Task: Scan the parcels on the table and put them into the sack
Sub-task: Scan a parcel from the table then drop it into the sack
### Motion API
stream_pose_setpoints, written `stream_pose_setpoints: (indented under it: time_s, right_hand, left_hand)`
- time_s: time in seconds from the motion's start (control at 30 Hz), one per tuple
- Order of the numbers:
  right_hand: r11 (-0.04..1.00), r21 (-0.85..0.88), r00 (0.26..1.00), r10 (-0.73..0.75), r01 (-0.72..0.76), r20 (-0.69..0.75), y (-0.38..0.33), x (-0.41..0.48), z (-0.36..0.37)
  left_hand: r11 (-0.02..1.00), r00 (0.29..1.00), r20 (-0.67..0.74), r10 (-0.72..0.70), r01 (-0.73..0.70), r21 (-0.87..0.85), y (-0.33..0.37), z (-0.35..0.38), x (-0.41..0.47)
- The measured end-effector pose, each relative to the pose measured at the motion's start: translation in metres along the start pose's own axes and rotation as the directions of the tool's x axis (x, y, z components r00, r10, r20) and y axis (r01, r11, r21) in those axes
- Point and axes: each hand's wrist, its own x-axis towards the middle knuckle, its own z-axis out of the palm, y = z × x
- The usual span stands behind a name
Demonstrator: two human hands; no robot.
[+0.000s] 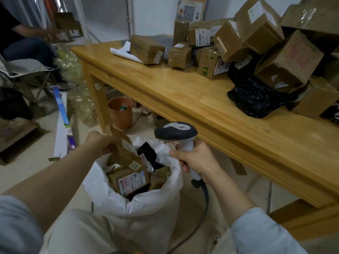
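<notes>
Your left hand (101, 143) grips a brown cardboard parcel (126, 154) over the white sack (146, 208), right hand (196, 160) the grey-black scanner (176, 132); let go next.

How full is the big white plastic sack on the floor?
Nearly full: the big white plastic sack is open, and brown cardboard parcels reach almost to its rim.

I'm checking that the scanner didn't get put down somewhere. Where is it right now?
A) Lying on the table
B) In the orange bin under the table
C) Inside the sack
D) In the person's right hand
D: the right hand grips the scanner by its handle beside the sack, while the left hand holds a brown parcel over it.
</notes>
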Motion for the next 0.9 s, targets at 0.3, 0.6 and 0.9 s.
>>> stream_pose_setpoints:
  time_s: [0.3, 0.6, 0.9]
  right_hand:
    - [0.997, 0.051, 0.999, 0.051, -0.051, 0.012, 0.007, 0.024, 0.016]
    - [0.935, 0.349, 0.989, 0.105, -0.062, -0.106, -0.013, 0.008, -0.014]
    - [0.761, 0.637, 0.947, 0.103, 0.122, -0.303, -0.026, -0.021, -0.112]
  left_hand:
    - [0.991, 0.994, -0.099, -0.049, 0.036, -0.131, -0.030, 0.018, 0.047]
    - [0.947, 0.947, 0.039, 0.320, -0.321, 0.031, 0.038, 0.077, -0.012]
    - [0.674, 0.654, 0.292, 0.697, -0.738, 0.044, 0.126, 0.195, -0.111]
